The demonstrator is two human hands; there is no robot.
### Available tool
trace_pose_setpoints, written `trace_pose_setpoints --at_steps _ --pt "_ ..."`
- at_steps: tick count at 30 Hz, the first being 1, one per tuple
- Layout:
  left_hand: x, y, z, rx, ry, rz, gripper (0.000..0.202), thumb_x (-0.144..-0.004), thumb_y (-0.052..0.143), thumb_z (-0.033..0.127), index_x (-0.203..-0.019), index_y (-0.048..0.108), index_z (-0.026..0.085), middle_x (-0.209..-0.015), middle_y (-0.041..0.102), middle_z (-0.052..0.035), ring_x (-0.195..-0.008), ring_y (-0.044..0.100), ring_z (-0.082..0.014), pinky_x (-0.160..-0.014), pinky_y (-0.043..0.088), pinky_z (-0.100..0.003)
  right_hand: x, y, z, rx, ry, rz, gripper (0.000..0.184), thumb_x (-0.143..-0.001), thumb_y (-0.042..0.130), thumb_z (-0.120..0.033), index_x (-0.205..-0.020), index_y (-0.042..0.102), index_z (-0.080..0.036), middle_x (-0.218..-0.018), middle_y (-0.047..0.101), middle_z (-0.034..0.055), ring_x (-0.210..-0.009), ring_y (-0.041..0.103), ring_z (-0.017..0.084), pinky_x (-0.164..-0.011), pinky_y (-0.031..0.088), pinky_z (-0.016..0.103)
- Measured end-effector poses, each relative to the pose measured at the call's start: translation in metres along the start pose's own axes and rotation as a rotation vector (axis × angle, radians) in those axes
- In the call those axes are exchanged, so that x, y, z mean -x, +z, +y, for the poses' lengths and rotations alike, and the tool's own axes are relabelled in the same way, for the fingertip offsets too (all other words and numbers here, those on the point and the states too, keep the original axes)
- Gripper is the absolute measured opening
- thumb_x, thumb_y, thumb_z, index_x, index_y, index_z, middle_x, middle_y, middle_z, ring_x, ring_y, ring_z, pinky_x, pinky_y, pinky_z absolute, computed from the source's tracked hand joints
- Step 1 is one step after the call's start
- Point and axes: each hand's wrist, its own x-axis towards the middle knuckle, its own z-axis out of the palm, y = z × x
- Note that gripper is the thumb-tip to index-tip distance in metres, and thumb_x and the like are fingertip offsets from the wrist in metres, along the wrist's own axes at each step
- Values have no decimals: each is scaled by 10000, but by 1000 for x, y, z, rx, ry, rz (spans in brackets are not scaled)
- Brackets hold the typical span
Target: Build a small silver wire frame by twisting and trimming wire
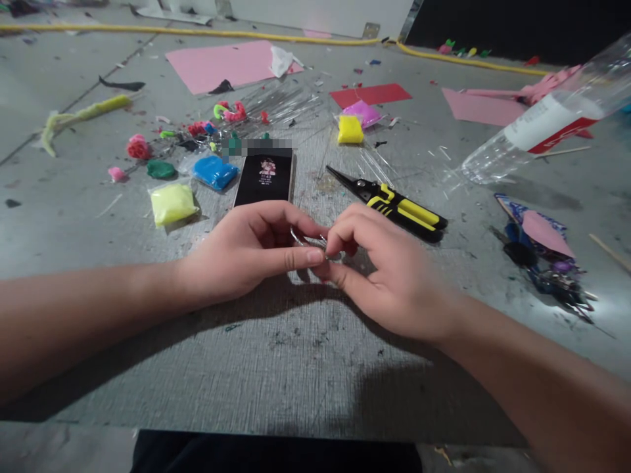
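Observation:
My left hand (251, 246) pinches a thin, silvery, curved wire (296, 236) between thumb and fingers, just above the table. On the wire's other end, the fingertips of my right hand (389, 266) are closed, meeting the left fingertips. Most of the wire is hidden by the fingers. A phone (263, 177) with a lit lock screen lies right behind my left hand. Beyond my right hand rest black-and-yellow pliers (394, 207), jaws pointing up and left.
Bagged clay in yellow (172, 203) and blue (215, 172) lies to the left, near red wire flowers (139, 146). A clear bottle (532, 135) is at the right, with craft scraps (547, 243) below it. Pink paper (221, 66) and a yellow cable (197, 31) lie farther back.

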Motion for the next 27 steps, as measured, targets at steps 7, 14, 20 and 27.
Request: trace_pose_setpoints --at_steps 7,14,20,27 --pt "0 1 5 -114 25 -68 124 -868 727 222 -772 686 153 -695 719 -3 -650 678 -121 -627 564 -206 1 2 0 301 -315 202 64 -941 629 -141 -907 601 -188 -872 697 67 -812 627 184 -737 545 350" --pt "1 1 4 -291 110 -75 271 -969 584 226 -718 661 159 -653 635 1 -620 582 -103 -594 499 -187 0 -2 -2 454 -380 268 73 -925 659 -147 -988 653 -185 -920 743 86 -829 683 203 -784 598 371" --pt "0 1 3 -157 75 -55 117 -935 632 147 -838 696 157 -696 673 18 -623 620 -77 -596 524 -145 -1 -4 0 522 -418 242 64 -927 639 -126 -973 665 -162 -879 746 99 -791 678 215 -761 593 384" --pt "3 1 5 -208 25 -15 99 -912 648 136 -844 720 142 -718 739 13 -633 669 -65 -603 549 -116 -3 2 1 519 -376 218 104 -956 579 -116 -932 680 -103 -813 729 122 -791 673 225 -708 577 375"
